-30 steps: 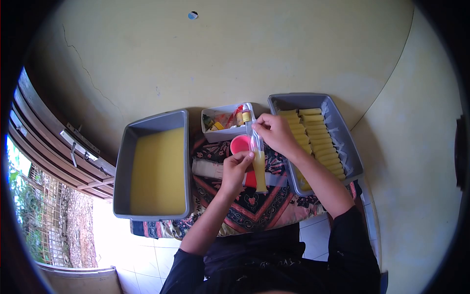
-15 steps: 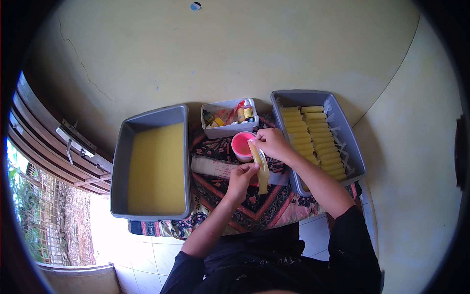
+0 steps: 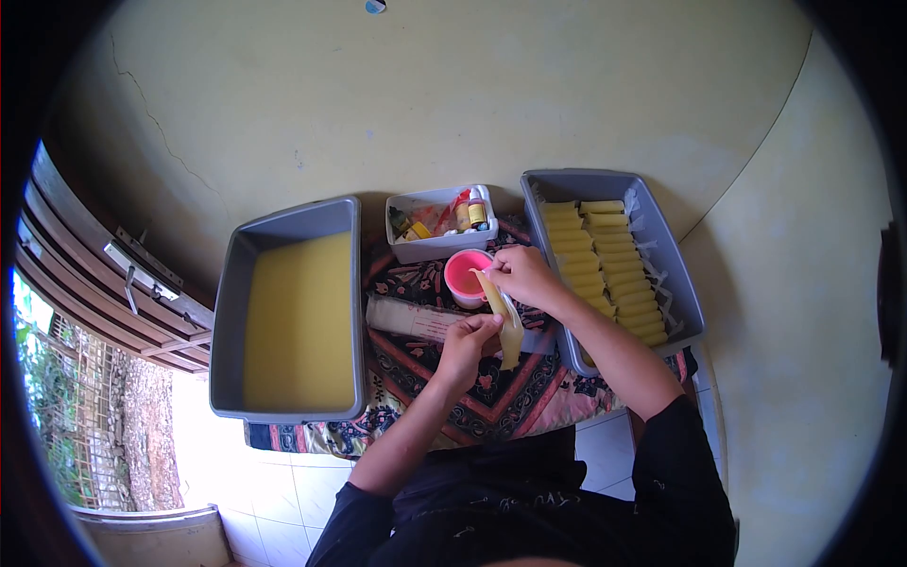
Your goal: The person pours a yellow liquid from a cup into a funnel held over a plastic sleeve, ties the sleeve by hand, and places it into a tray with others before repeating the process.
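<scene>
A narrow clear plastic bag (image 3: 511, 342) with yellow liquid in it hangs between my two hands, tilted down to the right. My right hand (image 3: 522, 276) is closed, pinching the bag's upper end beside the rim of a pink-lined cup (image 3: 464, 274). Lower down, my left hand (image 3: 467, 342) pinches the bag around its middle between thumb and fingers. Beneath the hands, on the patterned cloth (image 3: 444, 395), lies a flat pack of clear plastic bags (image 3: 406, 318). How tightly the bag's top is closed is hidden by my right fingers.
At left stands a grey tub (image 3: 357, 312) of yellow liquid. The grey tub (image 3: 682, 283) at right holds rows of filled yellow tubes (image 3: 605, 260). A white box (image 3: 437, 249) with small bottles sits at the back, near the wall. A louvred window shutter (image 3: 123, 255) stands open at far left.
The bag's lower part has bulged and bent, hanging less straight than before. Both hands keep their pinch in nearly the same place. The view has shifted slightly.
</scene>
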Demonstrator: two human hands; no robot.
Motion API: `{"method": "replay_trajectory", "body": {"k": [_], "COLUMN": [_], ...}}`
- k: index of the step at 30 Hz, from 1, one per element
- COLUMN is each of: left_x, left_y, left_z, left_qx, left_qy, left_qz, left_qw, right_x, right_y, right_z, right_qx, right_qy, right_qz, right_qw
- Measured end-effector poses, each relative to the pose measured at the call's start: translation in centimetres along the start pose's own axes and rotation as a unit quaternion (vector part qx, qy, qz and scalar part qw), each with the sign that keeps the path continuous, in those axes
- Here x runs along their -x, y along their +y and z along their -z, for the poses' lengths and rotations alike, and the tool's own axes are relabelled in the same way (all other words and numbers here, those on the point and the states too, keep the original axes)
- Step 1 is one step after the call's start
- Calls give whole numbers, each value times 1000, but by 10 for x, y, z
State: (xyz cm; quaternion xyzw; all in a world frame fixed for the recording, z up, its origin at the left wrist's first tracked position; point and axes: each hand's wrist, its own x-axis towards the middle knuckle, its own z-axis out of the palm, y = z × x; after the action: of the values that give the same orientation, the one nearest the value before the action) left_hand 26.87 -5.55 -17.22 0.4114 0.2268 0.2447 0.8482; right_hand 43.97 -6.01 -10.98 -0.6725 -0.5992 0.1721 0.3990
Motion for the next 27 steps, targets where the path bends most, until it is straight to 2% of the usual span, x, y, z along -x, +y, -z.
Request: {"method": "replay_trajectory", "body": {"k": [2,4,6,10,14,16,18,19,20,22,24,27], "left_x": [3,10,15,23,23,21,16,13,13,17,19,11], "left_y": [5,14,25,55,88,101,114,116,120,126,132,131], "left_z": [-2,-5,-6,-13,-28,-37,-42,-46,-50,-58,-55,-43], "left_qx": [-18,-18,-18,-105,-186,-174,-281,-267,-268,-144,-146,-42], "left_qy": [8,-1,-8,4,6,23,61,72,71,72,59,-23], "left_qz": [-2,-14,-27,-130,-220,-225,-278,-319,-321,-317,-316,-283], "left_qw": [1000,1000,999,986,958,958,917,906,905,935,936,958], "right_x": [1,6,13,21,23,19,16,14,11,7,7,7], "right_y": [-5,-18,-37,-64,-96,-105,-116,-119,-122,-126,-132,-138], "right_z": [4,14,23,39,55,61,69,72,74,77,82,86], "right_qx": [-2,-75,-93,-148,-121,-96,-84,-73,-72,-71,-84,-112], "right_qy": [-1,-21,-8,14,29,38,51,61,63,98,84,61], "right_qz": [1,-12,8,67,92,122,146,168,170,204,194,190], "right_qw": [1000,997,996,987,988,987,984,981,981,971,974,973]}}
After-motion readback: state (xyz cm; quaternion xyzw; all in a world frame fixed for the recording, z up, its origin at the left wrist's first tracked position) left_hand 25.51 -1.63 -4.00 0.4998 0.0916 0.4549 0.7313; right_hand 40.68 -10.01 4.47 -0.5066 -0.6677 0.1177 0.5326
